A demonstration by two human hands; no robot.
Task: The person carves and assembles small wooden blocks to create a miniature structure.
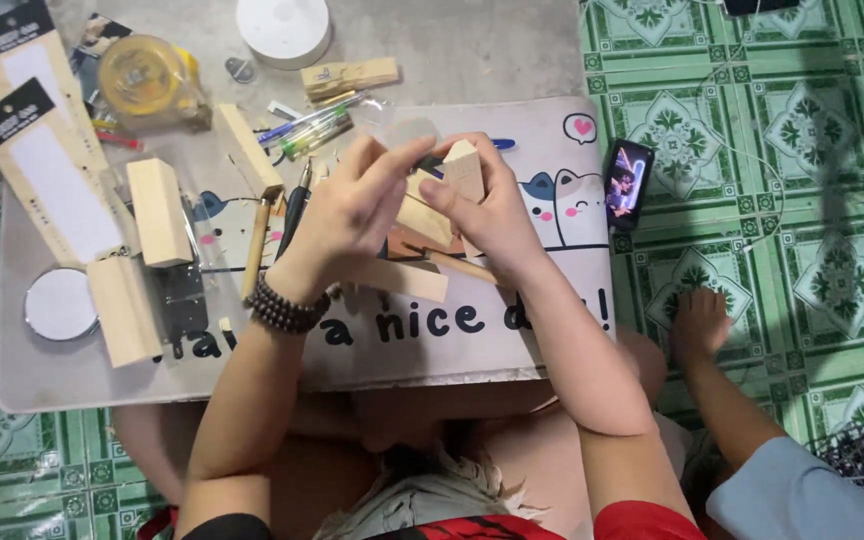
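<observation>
Hands meet over the middle of a low table (512,60), both closed on a small pale wood block (464,168) held just above a printed cat mat (552,300). The left hand (357,205), a dark bead bracelet (287,308) at its wrist, pinches from the left with fingertips bent inward; the right hand (492,215) grips the block from the right, thumb pressed to its near face. The block looks light, stiff and dry, unlikely to slip, and best taken by its flat opposite faces rather than its corners; its thin edges could dent if squeezed hard. More wood lies below the hands: a flat strip (402,280) on the mat, and two thicker blocks (157,212) toward the left edge. Near the far edge sit a clear yellow tape case (142,78), a white round lid (282,28) and a bundle of pens (317,125); what the tape case holds beyond its roll cannot be told. A round mirror (60,303) rests by the near-left corner, with carded packages (47,170) above it. A phone (627,183) lies at the right edge. On the green tiled floor (802,150), another person's hand (697,322) rests flat beside the table.
</observation>
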